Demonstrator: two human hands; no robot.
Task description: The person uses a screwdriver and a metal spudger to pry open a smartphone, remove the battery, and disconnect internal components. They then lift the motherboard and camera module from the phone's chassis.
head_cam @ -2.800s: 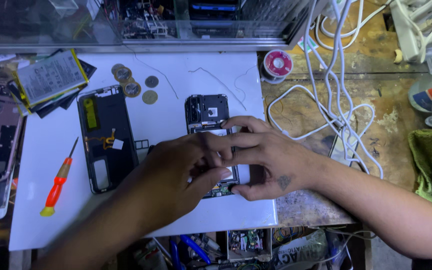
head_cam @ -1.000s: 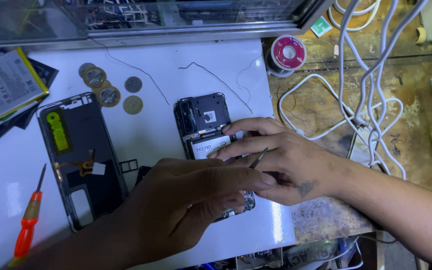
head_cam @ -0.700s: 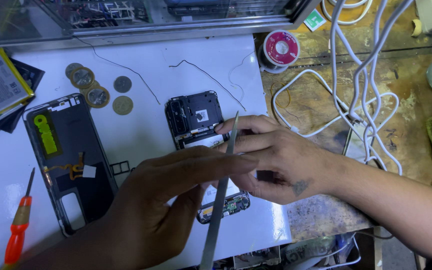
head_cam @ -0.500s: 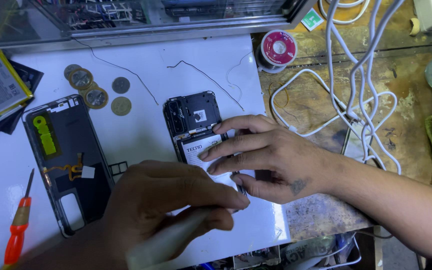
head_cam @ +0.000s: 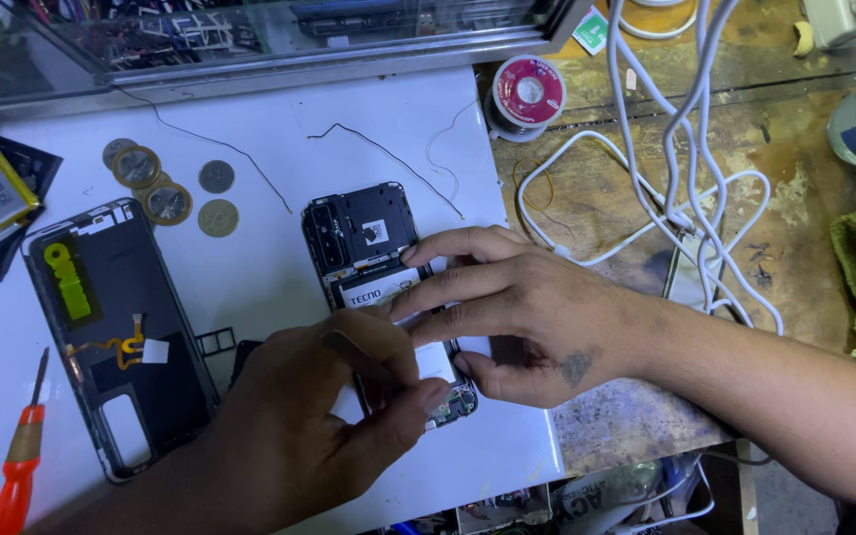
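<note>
my right hand (head_cam: pixel 537 317) lies flat across the opened phone (head_cam: pixel 369 248) on the white mat (head_cam: pixel 269 119), fingers stretched over its battery and thumb hooked at the phone's right edge, pressing it rather than gripping. my left hand (head_cam: pixel 319 426) covers the phone's lower half, thumb and forefinger pinched together near its bottom end; i cannot tell what they pinch. the detached back cover (head_cam: pixel 116 327) lies to the left, near an orange screwdriver (head_cam: pixel 20 461) and some coins (head_cam: pixel 165 188). a solder spool (head_cam: pixel 529 91) sits by the white cables (head_cam: pixel 686 178).
</note>
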